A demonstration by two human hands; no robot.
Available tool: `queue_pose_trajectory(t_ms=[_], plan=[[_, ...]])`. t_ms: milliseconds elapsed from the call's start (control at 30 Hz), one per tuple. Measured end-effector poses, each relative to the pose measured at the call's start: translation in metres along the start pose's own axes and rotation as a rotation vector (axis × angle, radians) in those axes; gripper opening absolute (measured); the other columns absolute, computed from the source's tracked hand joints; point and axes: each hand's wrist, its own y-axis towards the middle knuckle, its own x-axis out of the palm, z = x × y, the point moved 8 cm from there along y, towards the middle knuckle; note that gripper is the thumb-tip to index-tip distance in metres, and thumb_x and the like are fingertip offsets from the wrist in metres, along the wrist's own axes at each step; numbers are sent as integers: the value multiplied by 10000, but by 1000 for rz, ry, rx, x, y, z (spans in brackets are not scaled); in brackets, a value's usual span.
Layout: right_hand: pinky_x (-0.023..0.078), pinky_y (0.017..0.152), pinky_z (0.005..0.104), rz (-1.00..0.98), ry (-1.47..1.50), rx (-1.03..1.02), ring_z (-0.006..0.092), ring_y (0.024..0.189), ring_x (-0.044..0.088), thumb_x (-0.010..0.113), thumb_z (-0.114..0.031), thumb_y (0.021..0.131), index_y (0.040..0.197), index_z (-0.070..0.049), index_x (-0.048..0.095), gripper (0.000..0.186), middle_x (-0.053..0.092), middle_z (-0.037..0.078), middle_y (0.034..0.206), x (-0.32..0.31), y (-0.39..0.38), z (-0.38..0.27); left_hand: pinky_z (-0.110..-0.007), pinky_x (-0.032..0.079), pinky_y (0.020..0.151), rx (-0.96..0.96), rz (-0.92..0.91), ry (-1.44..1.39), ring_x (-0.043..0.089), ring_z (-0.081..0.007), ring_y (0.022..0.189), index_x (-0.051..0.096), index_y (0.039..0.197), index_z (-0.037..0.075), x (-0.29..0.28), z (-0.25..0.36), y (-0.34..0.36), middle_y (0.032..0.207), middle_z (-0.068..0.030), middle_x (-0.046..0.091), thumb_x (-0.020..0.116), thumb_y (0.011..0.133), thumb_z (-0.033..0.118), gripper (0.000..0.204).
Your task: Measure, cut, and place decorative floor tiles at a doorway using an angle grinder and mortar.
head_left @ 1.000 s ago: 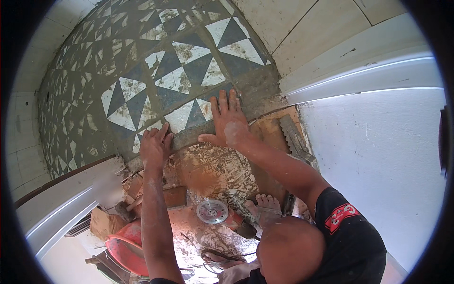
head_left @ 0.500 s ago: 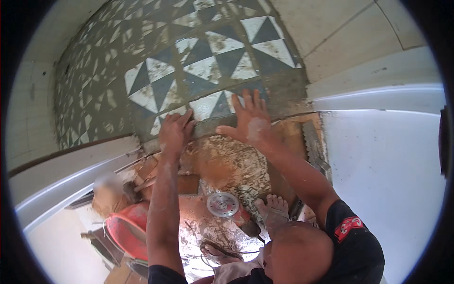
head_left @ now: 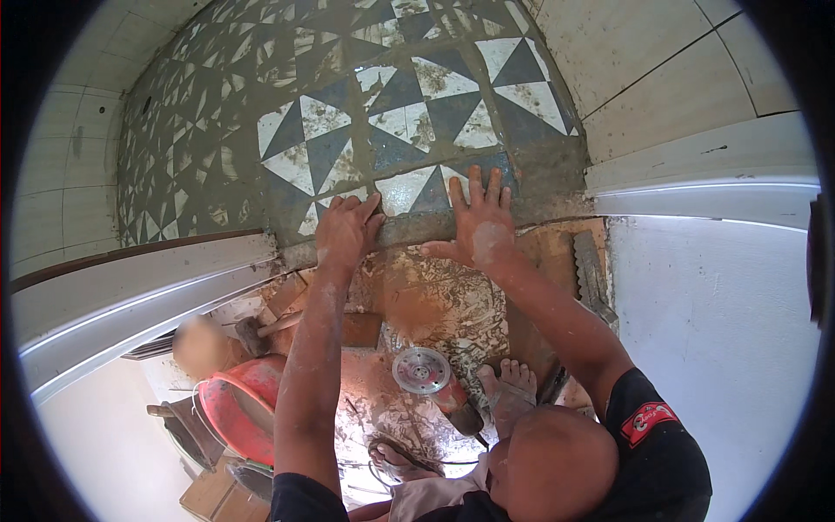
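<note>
Left hand [head_left: 346, 230] curls its fingers over the near edge of the triangle-patterned tile [head_left: 409, 187]; right hand [head_left: 481, 228] lies flat, fingers spread, on the same tile at the doorway threshold. Step judged: seating the tile. Next calls for even downward pressure. Angle grinder [head_left: 430, 383] lies near, on the floor.

Both palms flat on patterned tile [head_left: 417, 187] at floor edge: left hand [head_left: 346, 230] fingers bent, right hand [head_left: 480, 228] fingers spread. Angle grinder [head_left: 430, 378] below, beside bare foot [head_left: 511, 391]. Red bucket [head_left: 239, 418] at left.
</note>
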Motion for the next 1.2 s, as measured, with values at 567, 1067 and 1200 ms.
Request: queue_pose_trajectory(t_ms=[567,1067,1200], plan=[[221,1173,725,-18,-15,-79,629,1496,116,605,-898,730,1621,-230,342,1145,200,232,1682,3,-6,-2,-453,543,844,-8,-77,43,638,-349,980,709,1253,153,-2,5,4,972,-99,696,745,889,256,380],[231,1173,715,-64,-59,-91,634,1490,134,587,-884,762,1640,-239,290,1130,181,248,1682,4,-4,-1,-440,550,859,19,-73,55,631,-333,1000,725,1242,173,1,3,6,947,-84,686,744,881,279,376],[231,1172,713,-76,-66,-64,632,1490,137,600,-874,763,1638,-236,297,1124,186,248,1681,4,-5,0,-440,540,869,40,-67,69,636,-333,992,717,1223,150,3,6,6,954,-91,695,745,882,279,366]])
